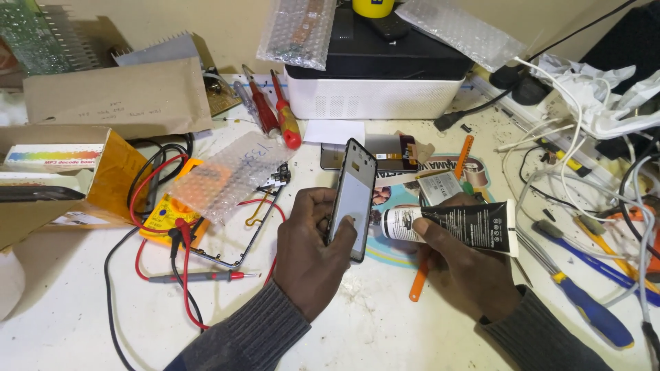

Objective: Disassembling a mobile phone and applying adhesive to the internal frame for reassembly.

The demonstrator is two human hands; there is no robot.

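Observation:
My left hand (313,240) holds a black phone frame (354,196) upright over the white table, thumb pressed on its grey inner face. My right hand (460,264) grips a black and white glue tube (457,225), lying sideways with its white nozzle end pointing at the frame's right edge, almost touching it. Behind the frame, flat on the table, lies a phone screen part (385,152) with a brown flex strip.
A yellow multimeter (168,220) with red and black leads sits left, under a bubble-wrap bag (223,175). Red screwdrivers (275,110), a white box with black top (375,79), a blue-handled tool (584,309), an orange pry stick (418,282), cardboard boxes (62,172) and tangled cables (591,158) surround the hands.

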